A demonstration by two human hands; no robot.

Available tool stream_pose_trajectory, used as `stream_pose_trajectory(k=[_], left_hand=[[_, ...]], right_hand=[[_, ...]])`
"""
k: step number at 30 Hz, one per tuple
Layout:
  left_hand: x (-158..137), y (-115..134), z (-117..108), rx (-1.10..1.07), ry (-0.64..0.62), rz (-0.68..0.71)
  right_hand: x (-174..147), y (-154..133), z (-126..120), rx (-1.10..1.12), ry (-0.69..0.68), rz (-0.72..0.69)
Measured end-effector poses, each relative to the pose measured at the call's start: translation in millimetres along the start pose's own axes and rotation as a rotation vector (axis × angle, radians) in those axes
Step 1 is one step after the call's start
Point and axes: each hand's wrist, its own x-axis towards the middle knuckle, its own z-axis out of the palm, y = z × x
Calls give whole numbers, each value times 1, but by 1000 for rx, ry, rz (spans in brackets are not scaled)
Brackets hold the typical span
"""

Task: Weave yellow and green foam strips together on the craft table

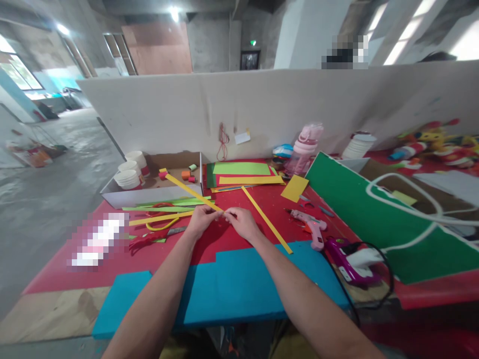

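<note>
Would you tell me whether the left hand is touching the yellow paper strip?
Touching: the head view shows the left hand pinching the yellow paper strip at its near end.

Matt yellow paper strip (190, 191), glossy pink plastic glue gun (311, 227), soft matt blue foam sheet (232, 289), cardboard box (157, 192)

glue gun (312, 230) right of hands (223, 219)

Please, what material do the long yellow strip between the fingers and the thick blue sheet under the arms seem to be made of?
The long yellow strip, pinched by the left hand and right hand, looks like matte coloured paper or thin card: flat, thin, straight-cut, no shine. The thick blue sheet looks like craft foam: its cut edges show visible thickness and its surface is dull and even, though dense board is possible.
</note>
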Motion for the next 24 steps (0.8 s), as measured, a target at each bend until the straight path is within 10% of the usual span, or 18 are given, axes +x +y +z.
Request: stream_pose_trajectory(k=[9, 24], left_hand=[[7, 6, -6, -461, 282, 16], [-7, 6, 35, -582, 216, -70]], right_hand=[[3, -4, -5, 569, 130, 253], [5, -10, 23, 659, 312, 282]])
